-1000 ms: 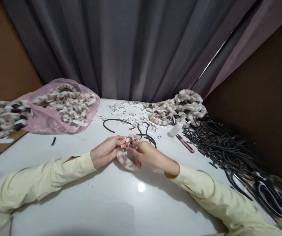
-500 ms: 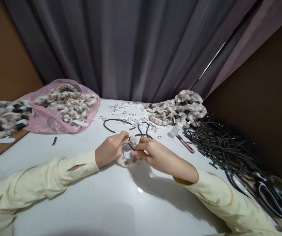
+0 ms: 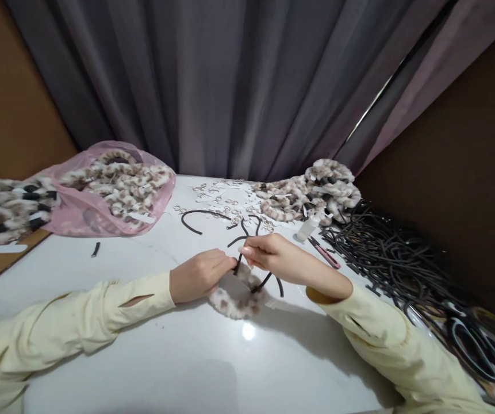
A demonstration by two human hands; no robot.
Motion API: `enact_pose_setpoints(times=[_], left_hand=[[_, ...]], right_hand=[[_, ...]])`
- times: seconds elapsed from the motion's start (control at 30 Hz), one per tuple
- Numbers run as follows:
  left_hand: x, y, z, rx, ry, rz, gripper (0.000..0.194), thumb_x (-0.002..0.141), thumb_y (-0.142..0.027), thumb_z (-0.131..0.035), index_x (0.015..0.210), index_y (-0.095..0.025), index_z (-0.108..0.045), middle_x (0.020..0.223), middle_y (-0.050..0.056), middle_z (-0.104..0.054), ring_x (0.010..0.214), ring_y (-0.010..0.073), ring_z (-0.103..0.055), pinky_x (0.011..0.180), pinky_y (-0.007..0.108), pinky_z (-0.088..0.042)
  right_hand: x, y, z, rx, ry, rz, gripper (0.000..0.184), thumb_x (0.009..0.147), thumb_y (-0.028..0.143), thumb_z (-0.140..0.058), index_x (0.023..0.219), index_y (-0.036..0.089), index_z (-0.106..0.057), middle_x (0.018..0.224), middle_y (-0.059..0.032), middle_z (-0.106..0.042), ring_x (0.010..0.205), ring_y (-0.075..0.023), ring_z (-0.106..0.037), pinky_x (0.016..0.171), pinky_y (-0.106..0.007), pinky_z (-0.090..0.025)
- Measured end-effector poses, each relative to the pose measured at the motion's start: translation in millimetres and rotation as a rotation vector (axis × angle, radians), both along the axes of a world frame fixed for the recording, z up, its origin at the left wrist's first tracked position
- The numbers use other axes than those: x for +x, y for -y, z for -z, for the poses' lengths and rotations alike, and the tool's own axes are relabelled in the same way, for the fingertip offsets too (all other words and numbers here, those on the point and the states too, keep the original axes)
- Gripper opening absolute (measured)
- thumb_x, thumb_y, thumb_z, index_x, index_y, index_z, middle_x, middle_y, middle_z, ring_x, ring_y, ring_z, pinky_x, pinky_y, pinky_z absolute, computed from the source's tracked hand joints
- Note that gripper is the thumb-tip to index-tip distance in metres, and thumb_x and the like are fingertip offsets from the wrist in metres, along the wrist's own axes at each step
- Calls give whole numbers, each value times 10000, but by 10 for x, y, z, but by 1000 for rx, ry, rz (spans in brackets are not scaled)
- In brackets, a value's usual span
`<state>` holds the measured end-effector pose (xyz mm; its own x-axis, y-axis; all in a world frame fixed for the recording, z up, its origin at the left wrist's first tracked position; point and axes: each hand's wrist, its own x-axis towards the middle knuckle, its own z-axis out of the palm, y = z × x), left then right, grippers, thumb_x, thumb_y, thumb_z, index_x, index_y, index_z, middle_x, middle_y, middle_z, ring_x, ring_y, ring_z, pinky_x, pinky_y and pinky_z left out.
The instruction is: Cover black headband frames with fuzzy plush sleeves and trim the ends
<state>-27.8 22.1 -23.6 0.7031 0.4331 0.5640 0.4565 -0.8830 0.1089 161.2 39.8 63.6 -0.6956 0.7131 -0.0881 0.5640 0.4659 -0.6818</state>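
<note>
Low over the table, my left hand (image 3: 199, 275) is closed on the upper left end of a spotted white-and-brown furry ring (image 3: 232, 303). A black cord (image 3: 239, 263) rises from the ring's top beside my left fingertips, and my right hand (image 3: 271, 253) pinches it between thumb and finger. Another black length (image 3: 261, 283) sticks out of the ring's right side, below my right hand. A black cord end (image 3: 280, 287) hangs just right of it. Behind my right hand lie loose black cords (image 3: 245, 227), partly covered by the fingers.
A pink plastic bag (image 3: 68, 215) of furry rings stands left, near more furry pieces (image 3: 1, 210). Small metal rings and white tags (image 3: 225, 198) lie at the back. On the right are furry rings (image 3: 331, 178), a clear bottle (image 3: 307, 228), pink-handled snips (image 3: 329, 257) and heaped black cords (image 3: 389, 253).
The furry ring has come lower and nearer me. My right hand has lifted slightly, drawing the black cord up from the ring; my left hand has dropped a little.
</note>
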Motion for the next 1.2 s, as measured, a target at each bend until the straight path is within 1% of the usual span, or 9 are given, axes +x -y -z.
enact_pose_setpoints(times=[0.23, 0.47, 0.53, 0.63, 0.73, 0.83, 1.03, 1.13, 1.2], left_hand=[[18, 24, -16, 19, 37, 102, 282, 824, -55, -282, 1033, -166, -435, 658, 23, -536, 587, 153, -471, 587, 256, -407], [39, 78, -39, 4, 93, 150, 277, 793, -20, -322, 993, -161, -453, 677, 44, -570, 619, 161, -523, 584, 244, -419], [50, 102, -13, -108, 162, 112, 246, 798, -33, -343, 963, -165, -470, 706, 41, -589, 638, 146, -554, 597, 227, -432], [82, 116, 10, -355, 266, -22, 172, 823, -83, -369, 891, -179, -495, 728, 22, -624, 632, 123, -586, 587, 204, -437], [118, 86, 0, -624, 353, -202, 87, 836, -157, -416, 813, -184, -496, 676, -5, -631, 594, 116, -584, 573, 202, -434], [131, 36, 0, -753, 433, -291, 66, 848, -206, -436, 805, -184, -480, 627, -22, -618, 571, 113, -572, 555, 201, -425], [112, 50, 133, -407, 436, -98, 107, 847, -120, -380, 822, -171, -471, 725, 32, -599, 641, 120, -565, 597, 213, -442], [112, 86, 181, -207, 361, 63, 174, 831, -65, -327, 825, -167, -467, 702, 43, -556, 653, 139, -540, 603, 233, -447], [117, 104, 178, -212, 354, 88, 181, 828, -58, -320, 830, -167, -463, 704, 44, -549, 657, 140, -536, 607, 236, -447]], right_hand=[[-17, -174, 207, -209, -118, 17, 365, 865, 418, -435, 632, 142, -485, 527, 50, -357, 485, -67, -307, 487, -204, -261], [-52, -152, 206, -494, -253, 6, 360, 799, 480, -531, 717, 130, -524, 476, 89, -285, 420, -45, -219, 426, -198, -190], [-10, -224, 188, -388, -320, 26, 306, 767, 412, -597, 858, 125, -547, 553, 64, -398, 467, -55, -326, 461, -192, -265], [96, -381, 162, 15, -379, 64, 344, 726, 300, -646, 1014, 150, -533, 901, -41, -560, 771, -128, -515, 688, -256, -406], [172, -460, 145, 430, -301, 148, 232, 743, 247, -615, 947, 143, -579, 1093, -105, -551, 1028, -210, -481, 902, -362, -350], [162, -356, 174, 366, -146, 100, 159, 799, 261, -553, 871, 134, -619, 960, -99, -622, 922, -202, -547, 846, -344, -396], [129, 36, 396, -37, -72, -75, 268, 834, 354, -534, 955, 132, -624, 875, -50, -643, 757, -153, -554, 685, -245, -422], [166, 138, 484, -71, -141, -34, 254, 851, 351, -516, 906, 127, -623, 791, -31, -625, 691, -132, -527, 620, -219, -399], [179, 175, 531, -30, -188, 5, 244, 851, 349, -521, 857, 128, -624, 735, -21, -613, 646, -122, -515, 591, -213, -385]])
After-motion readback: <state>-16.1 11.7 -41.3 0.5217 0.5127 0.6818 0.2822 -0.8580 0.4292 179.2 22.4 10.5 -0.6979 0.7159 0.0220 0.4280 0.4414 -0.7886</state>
